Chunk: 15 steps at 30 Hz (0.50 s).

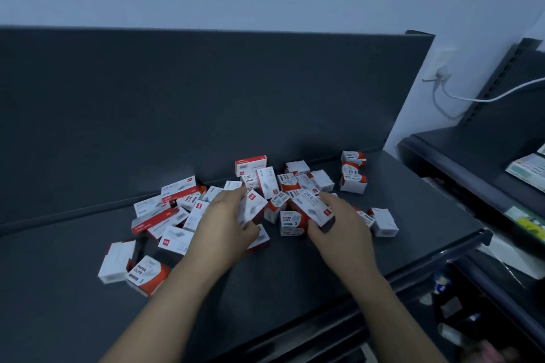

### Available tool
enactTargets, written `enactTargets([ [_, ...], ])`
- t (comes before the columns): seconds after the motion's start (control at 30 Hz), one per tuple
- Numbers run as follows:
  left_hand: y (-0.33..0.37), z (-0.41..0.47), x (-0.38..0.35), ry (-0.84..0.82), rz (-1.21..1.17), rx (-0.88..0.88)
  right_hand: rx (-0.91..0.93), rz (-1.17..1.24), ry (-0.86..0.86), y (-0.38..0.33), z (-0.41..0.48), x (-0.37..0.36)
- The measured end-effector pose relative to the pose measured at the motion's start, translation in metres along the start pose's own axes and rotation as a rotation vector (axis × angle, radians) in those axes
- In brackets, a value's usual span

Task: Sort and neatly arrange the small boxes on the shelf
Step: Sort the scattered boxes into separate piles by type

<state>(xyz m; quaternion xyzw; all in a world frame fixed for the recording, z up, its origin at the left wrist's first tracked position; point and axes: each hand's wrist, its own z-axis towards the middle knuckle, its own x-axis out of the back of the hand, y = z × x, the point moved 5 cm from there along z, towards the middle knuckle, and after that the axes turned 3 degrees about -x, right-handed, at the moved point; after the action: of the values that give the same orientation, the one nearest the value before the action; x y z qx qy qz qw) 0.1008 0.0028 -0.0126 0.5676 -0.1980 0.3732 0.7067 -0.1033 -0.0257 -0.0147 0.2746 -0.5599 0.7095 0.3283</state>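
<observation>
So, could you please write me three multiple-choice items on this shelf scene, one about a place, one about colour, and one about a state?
1. Where does the small stack of boxes stand apart from the main heap?
A. at the shelf's far right, near the back panel
B. on the front left edge
C. on the floor

2. What colours are the small boxes?
A. blue and yellow
B. white and red
C. green and black

3. What is the right hand doing?
A. resting flat on bare shelf
B. hanging off the shelf edge
C. closing its grip on a long white box

Answers: 1 A, the stack sits right of the heap by the dark back panel; 2 B, every box shows white faces with red parts; 3 C, thumb and fingers wrap the box marked 24/6, while the left hand holds another.
</observation>
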Motion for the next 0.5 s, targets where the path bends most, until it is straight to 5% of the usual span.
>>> enactTargets([
  [0.5, -0.062, -0.090, 0.107, 0.264, 0.107, 0.191, 0.305, 0.084, -0.195, -0.117, -0.049, -0.069],
])
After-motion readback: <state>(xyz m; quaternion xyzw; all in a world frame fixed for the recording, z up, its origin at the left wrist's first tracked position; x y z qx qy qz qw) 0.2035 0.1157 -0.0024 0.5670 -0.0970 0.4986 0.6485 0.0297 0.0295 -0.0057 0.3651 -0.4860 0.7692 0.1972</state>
